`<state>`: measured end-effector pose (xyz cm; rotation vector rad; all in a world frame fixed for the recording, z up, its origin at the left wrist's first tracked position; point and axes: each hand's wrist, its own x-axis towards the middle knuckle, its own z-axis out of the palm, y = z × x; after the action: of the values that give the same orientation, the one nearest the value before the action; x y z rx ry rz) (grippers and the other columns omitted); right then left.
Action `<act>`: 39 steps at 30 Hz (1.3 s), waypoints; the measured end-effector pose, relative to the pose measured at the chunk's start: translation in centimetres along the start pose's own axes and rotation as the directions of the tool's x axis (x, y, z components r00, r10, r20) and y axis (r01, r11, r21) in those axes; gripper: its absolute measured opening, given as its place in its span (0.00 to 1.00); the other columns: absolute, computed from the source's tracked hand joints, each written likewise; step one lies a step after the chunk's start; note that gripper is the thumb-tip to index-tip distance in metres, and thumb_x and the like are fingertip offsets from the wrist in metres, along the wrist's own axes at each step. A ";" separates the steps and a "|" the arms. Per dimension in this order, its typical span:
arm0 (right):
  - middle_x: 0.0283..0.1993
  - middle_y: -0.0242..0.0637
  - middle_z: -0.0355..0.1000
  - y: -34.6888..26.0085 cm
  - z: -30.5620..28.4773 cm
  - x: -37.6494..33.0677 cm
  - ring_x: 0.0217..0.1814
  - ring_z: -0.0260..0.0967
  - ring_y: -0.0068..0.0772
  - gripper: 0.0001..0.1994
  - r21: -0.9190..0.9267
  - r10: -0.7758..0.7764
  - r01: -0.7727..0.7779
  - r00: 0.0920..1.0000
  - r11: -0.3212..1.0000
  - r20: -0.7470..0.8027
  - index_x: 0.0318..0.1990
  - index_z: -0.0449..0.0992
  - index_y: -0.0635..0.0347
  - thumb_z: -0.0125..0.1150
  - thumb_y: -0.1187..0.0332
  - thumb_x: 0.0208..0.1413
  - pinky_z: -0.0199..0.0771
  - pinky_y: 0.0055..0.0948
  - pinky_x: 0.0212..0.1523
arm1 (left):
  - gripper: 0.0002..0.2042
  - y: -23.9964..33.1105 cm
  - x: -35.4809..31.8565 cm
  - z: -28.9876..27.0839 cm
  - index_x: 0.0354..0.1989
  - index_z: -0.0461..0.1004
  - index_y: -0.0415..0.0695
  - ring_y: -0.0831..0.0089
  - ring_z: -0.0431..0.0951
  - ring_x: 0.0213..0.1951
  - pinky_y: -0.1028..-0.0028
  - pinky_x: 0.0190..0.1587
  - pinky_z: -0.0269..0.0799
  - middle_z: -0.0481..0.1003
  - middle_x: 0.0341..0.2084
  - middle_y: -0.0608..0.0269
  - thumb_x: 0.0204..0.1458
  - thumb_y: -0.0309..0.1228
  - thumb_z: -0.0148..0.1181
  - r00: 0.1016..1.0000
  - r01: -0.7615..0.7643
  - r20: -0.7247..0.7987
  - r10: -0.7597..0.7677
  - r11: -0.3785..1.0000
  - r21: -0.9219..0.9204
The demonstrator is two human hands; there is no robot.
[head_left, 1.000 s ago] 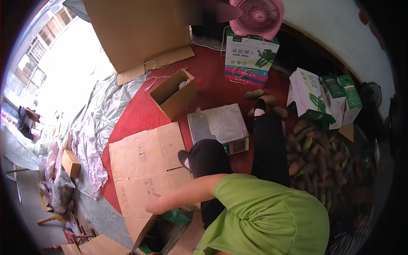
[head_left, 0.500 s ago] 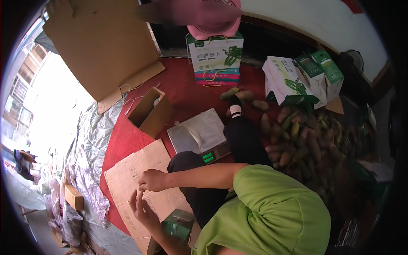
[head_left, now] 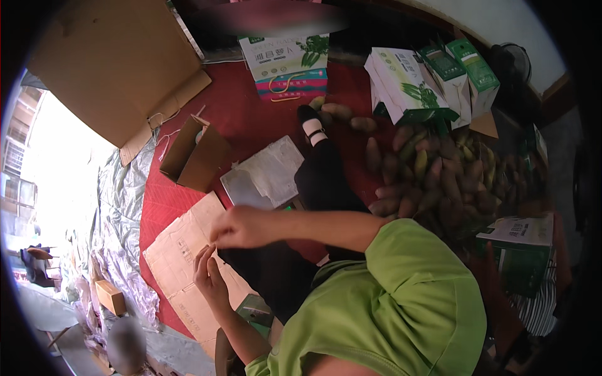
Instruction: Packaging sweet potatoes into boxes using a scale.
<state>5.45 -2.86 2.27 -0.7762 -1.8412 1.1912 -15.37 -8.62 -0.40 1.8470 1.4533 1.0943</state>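
Observation:
My right hand (head_left: 241,227) is curled, its fingertips pinched together above a flattened cardboard sheet (head_left: 179,263) on the red mat (head_left: 244,122). Just below it my left hand (head_left: 210,276) has straight fingers pointing up and nearly touching the right fingertips. I cannot make out anything between the two hands. My green sleeve and shirt (head_left: 401,301) fill the lower right. My leg in black trousers (head_left: 320,178) stretches out beside a plastic-covered scale (head_left: 263,175).
A small open brown box (head_left: 194,153) and a large cardboard sheet (head_left: 119,62) lie at left. White-and-green cartons (head_left: 288,59) (head_left: 407,81) stand at the back. A heap of brownish tubers (head_left: 439,175) lies at right. A silver tarp (head_left: 119,207) borders the mat.
My right hand came up from my side and both hands met above the cardboard sheet. The view has swung to the right and down.

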 end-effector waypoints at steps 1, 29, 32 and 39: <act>0.33 0.41 0.76 -0.1 -2.0 -0.6 0.36 0.75 0.38 0.10 -0.074 -0.011 0.005 0.997 0.997 -0.075 0.38 0.78 0.60 0.60 0.65 0.53 0.72 0.32 0.38 | 0.12 0.2 0.0 0.4 0.41 0.77 0.33 0.59 0.75 0.46 0.67 0.52 0.67 0.77 0.40 0.50 0.60 0.28 0.49 1.000 0.016 0.011 -0.017 0.999 0.042; 0.33 0.38 0.77 16.6 -17.2 -28.7 0.33 0.74 0.28 0.09 0.055 0.393 -0.667 0.368 0.743 -0.843 0.41 0.78 0.61 0.59 0.72 0.53 0.73 0.27 0.36 | 0.09 3.6 8.9 5.8 0.40 0.78 0.36 0.64 0.77 0.44 0.71 0.50 0.69 0.77 0.39 0.54 0.55 0.25 0.54 0.965 0.005 0.257 -0.046 0.987 0.159; 0.31 0.29 0.73 8.5 -19.9 -21.9 0.33 0.69 0.17 0.09 0.187 0.410 -0.476 0.423 0.859 -0.808 0.43 0.76 0.64 0.57 0.73 0.56 0.70 0.19 0.36 | 0.09 5.9 12.7 7.4 0.39 0.78 0.35 0.69 0.77 0.41 0.75 0.48 0.68 0.78 0.36 0.55 0.56 0.26 0.54 0.927 0.077 0.356 -0.113 0.990 0.115; 0.35 0.32 0.74 -1.4 -18.4 -8.5 0.38 0.71 0.23 0.09 0.001 0.136 -0.191 0.693 0.982 -0.708 0.43 0.76 0.61 0.60 0.75 0.55 0.71 0.23 0.40 | 0.11 8.0 25.2 12.9 0.43 0.78 0.37 0.75 0.76 0.41 0.75 0.47 0.70 0.78 0.39 0.62 0.60 0.29 0.53 0.921 0.177 0.383 -0.072 0.953 -0.246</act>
<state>25.45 -2.24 5.55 -1.2574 -1.1795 0.7549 1.96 14.31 6.04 1.6283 1.1186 0.7859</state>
